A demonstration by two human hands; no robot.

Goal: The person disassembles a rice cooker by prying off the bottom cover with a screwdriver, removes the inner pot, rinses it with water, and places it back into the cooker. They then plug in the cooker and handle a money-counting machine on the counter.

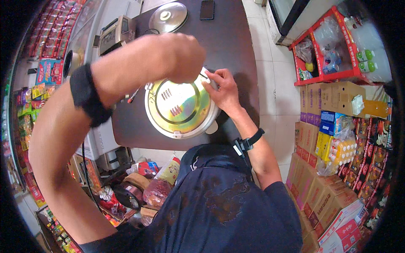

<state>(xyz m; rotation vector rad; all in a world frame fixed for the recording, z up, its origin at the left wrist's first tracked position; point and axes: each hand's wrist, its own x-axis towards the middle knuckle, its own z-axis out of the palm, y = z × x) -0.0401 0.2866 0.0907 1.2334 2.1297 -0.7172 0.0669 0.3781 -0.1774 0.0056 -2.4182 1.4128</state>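
A round appliance that looks like an upturned electric cooker (177, 110) lies on the dark table, its shiny yellow-green metal base with slot vents facing up inside a white rim. Over its far edge my left hand (179, 57) is closed in a fist; the fingers' inner side and anything in them are hidden. At the far right of the rim my right hand (224, 87) has thumb and forefinger pinched beside a white tab (204, 73). A thin dark thing shows by those fingertips, too small to name.
On the dark table (230, 42) lie a glass lid (168, 17) with a white knob and a black phone (207, 9). A boxy beige device (117, 34) stands at the left. Cartons (314, 185) and a red shelf (333, 46) line the right; packed goods (158, 185) lie below the table's near edge.
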